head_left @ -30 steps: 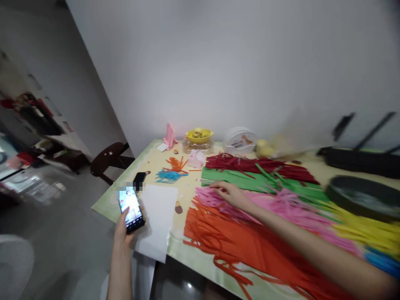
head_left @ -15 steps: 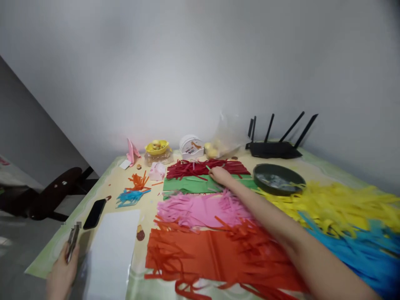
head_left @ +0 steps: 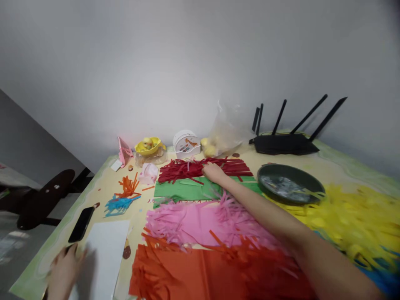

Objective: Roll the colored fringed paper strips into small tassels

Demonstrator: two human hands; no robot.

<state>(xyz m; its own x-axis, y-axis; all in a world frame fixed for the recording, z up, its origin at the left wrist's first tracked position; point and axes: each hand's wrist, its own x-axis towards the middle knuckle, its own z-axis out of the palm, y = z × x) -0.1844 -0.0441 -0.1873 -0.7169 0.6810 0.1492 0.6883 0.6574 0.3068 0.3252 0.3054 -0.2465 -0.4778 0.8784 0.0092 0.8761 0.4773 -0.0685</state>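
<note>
My left hand (head_left: 64, 266), blurred, is over the left edge of a white sheet (head_left: 108, 241) and closed around a slim dark object, mostly hidden by the fingers. My right hand (head_left: 214, 171) reaches to the near edge of the dark red fringed paper (head_left: 175, 170). Its fingers are pinched together; what lies between them is too small to make out. Below it are green paper (head_left: 178, 188), pink fringed paper (head_left: 200, 221) and orange fringed paper (head_left: 175, 271), laid in rows. My right forearm covers part of these rows.
A dark round tray (head_left: 271, 196) holds crumpled clear plastic. Yellow strips (head_left: 353, 212) spread over blue ones at right. A black router (head_left: 284, 144) with upright antennas, a clear bag (head_left: 226, 129) and a yellow bowl (head_left: 145, 150) stand along the wall. A phone (head_left: 81, 225) lies at left.
My left hand has moved down over the white sheet's edge, and the object in it is now mostly hidden. My right hand stays by the red fringe; the green strip at its fingertips no longer shows clearly. The view has shifted.
</note>
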